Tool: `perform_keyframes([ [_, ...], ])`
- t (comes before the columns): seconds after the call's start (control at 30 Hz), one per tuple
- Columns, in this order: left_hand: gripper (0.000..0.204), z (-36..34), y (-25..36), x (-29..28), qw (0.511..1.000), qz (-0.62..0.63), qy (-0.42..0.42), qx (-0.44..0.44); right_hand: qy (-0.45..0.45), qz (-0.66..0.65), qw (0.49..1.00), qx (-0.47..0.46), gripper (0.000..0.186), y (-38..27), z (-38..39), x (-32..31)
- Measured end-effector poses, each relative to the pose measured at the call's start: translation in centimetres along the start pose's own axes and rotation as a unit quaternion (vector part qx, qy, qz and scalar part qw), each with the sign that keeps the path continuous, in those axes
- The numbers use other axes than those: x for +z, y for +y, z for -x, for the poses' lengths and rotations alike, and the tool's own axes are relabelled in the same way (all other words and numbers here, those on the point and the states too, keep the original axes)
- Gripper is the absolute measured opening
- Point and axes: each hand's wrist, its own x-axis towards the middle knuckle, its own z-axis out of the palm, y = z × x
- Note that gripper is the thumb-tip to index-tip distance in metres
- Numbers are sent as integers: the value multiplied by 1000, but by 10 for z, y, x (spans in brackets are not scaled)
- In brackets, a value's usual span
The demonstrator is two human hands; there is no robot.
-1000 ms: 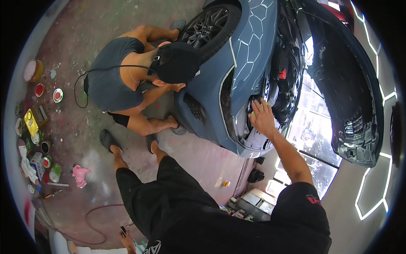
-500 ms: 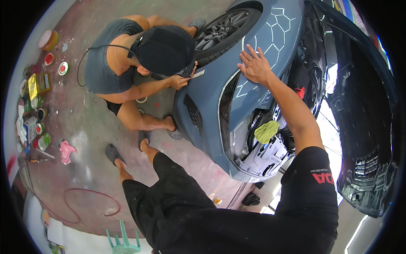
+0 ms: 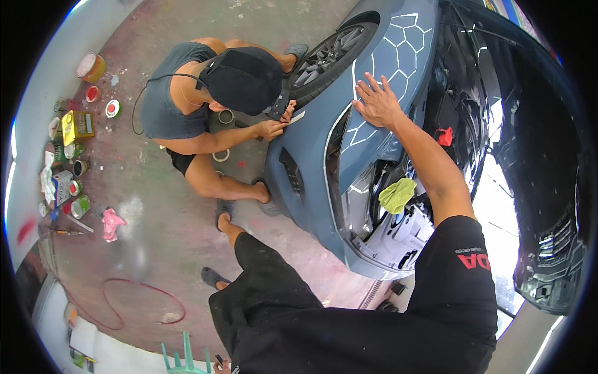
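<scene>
My right hand lies on the blue-grey fender of a car, beside the headlight. Its fingers are spread and it holds nothing. Bright white honeycomb lines show on the paint around it. At the lower edge, part of my left hand shows, with its fingers closed around a small dark object too cut off to name. A crouching person in a black cap has both hands at the bumper edge by the front wheel. A pale flat strip lies against the bumper by those hands.
The hood stands raised at right. A yellow-green cloth and a red object lie in the engine bay. Paint cans and a yellow tin line the left; a pink rag, red hose and green stool stand or lie nearby.
My right hand stays on the fender, little changed. The view has shifted, and part of my left hand has come into sight at the lower edge. My legs have shifted as I step.
</scene>
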Motion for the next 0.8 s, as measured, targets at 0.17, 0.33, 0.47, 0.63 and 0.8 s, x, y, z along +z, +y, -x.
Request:
perform_keyframes([
  [0.17,65,-29,-8,-11,999,-7,10,51,117,-48,991,31,65,-25,94,4],
  [0.33,66,-82,-1,-50,989,-24,29,143,164,-172,960,150,61,-119,287,26],
  [0.47,67,-139,15,-102,968,-58,38,240,114,-331,904,245,52,-283,467,65],
  [0.63,68,-175,63,-134,925,-95,29,367,-79,-510,776,363,46,-574,732,133],
  [0.8,70,-139,119,-103,867,-135,1,480,-270,-641,512,503,43,-755,915,94],
])
